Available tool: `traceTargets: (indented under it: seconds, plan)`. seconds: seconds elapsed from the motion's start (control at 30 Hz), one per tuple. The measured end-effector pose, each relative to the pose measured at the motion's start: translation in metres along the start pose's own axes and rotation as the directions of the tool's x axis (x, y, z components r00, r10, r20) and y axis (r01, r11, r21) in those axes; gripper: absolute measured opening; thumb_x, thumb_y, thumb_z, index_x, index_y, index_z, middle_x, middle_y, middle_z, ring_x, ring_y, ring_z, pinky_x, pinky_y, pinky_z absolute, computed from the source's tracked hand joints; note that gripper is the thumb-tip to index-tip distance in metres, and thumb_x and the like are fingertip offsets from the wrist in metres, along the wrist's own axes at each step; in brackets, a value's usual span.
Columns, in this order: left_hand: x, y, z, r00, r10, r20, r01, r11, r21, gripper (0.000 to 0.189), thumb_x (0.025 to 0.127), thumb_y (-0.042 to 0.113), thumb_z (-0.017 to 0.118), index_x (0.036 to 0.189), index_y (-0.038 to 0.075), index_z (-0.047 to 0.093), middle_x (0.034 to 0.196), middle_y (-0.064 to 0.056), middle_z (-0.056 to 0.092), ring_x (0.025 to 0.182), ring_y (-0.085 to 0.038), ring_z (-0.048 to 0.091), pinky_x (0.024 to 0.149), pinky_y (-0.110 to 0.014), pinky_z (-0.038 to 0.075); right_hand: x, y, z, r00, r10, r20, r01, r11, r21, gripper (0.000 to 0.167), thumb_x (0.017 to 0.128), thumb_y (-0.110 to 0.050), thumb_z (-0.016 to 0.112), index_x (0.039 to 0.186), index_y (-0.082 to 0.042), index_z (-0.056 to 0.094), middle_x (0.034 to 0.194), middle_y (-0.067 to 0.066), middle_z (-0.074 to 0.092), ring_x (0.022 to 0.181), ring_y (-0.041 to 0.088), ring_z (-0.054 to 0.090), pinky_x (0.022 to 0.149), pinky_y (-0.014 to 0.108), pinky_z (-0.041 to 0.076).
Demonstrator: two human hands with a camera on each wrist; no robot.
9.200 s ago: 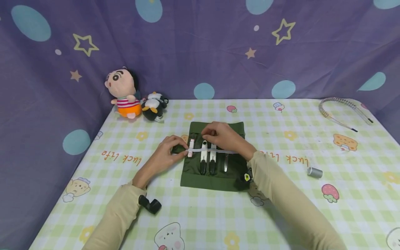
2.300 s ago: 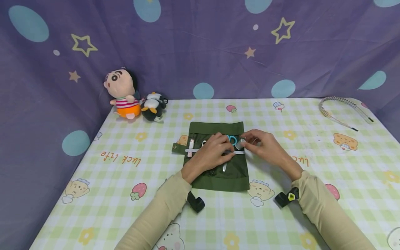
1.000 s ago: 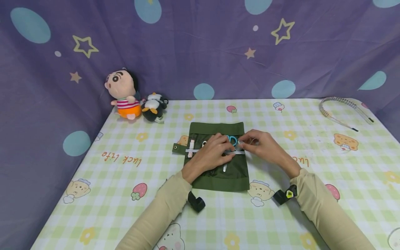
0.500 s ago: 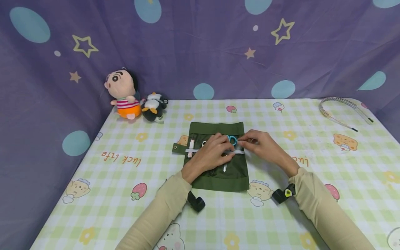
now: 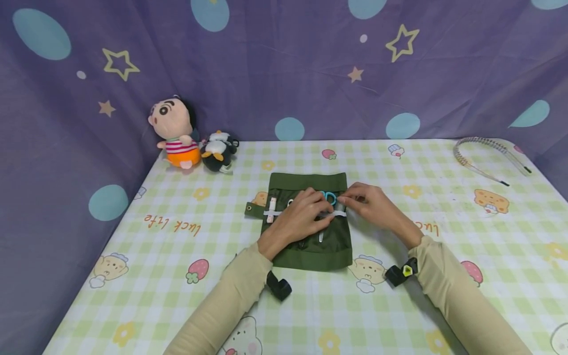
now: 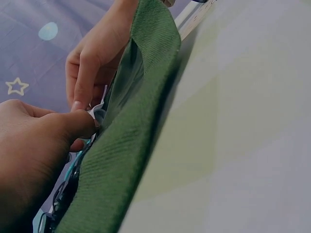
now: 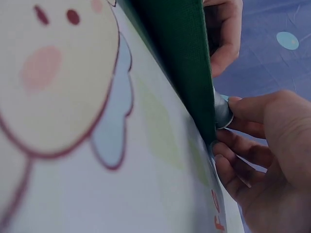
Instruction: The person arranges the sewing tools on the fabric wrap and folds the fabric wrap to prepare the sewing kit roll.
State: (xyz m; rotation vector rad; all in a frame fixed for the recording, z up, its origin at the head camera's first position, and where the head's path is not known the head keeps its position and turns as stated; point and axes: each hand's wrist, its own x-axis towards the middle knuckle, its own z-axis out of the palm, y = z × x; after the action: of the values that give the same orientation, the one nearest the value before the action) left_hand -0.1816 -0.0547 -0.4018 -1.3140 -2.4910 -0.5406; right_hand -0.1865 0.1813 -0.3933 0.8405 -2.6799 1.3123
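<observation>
A green fabric tool roll (image 5: 308, 181) lies unfolded on the table, a white elastic band (image 5: 340, 214) running across it. My left hand (image 5: 296, 217) lies over its middle, thumb and index finger pinching the elastic. At the roll's right edge, my right hand (image 5: 374, 206) pinches a small grey spool (image 7: 223, 112) between thumb and fingers. The spool sits at the band, mostly covered by fingers in the head view. Between the hands show blue scissors handles (image 5: 335, 196). A pinkish-white stick (image 5: 271, 209) is tucked under the band at left. My left hand hides other tools.
A snap tab (image 5: 254, 210) sticks out from the roll's left side. Toward the back left of the checked tablecloth (image 5: 421, 305) sit a striped-shirt doll (image 5: 181, 148) and a penguin plush (image 5: 217, 152). A headband (image 5: 462, 160) lies at the back right.
The spool, earlier on the table at right, is now in my right hand at the elastic and has slid lower. My left hand has moved from the roll's left edge to its middle.
</observation>
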Motion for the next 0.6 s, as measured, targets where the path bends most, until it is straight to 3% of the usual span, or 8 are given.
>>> traceTargets:
  seconds: [0.13, 0.6]
  plan:
    - [0.0001, -0.0001, 0.0, 1.0, 0.001, -0.003, -0.001, 1.0, 0.001, 0.009, 0.1, 0.019, 0.072, 0.103, 0.012, 0.077, 0.101, -0.004, 0.066, 0.09, -0.022, 0.053, 0.087, -0.037, 0.046, 0.0001, 0.0013, 0.0001, 1.0, 0.029, 0.003, -0.029, 0.999, 0.018, 0.014, 0.103, -0.009, 0.066, 0.109, -0.001, 0.076, 0.1, 0.007, 0.072, 0.087, 0.02, 0.068, 0.077, 0.033, 0.055]
    - [0.0005, 0.0013, -0.0014, 1.0, 0.0, 0.002, 0.0, 1.0, 0.018, 0.01, 0.101, 0.02, 0.071, 0.102, 0.012, 0.077, 0.101, -0.003, 0.068, 0.088, -0.021, 0.053, 0.082, -0.036, 0.045, 0.0014, 0.0019, -0.001, 0.999, 0.024, 0.045, -0.025, 0.999, 0.021, 0.013, 0.103, -0.007, 0.065, 0.105, -0.002, 0.077, 0.099, 0.006, 0.07, 0.088, 0.02, 0.065, 0.079, 0.035, 0.054]
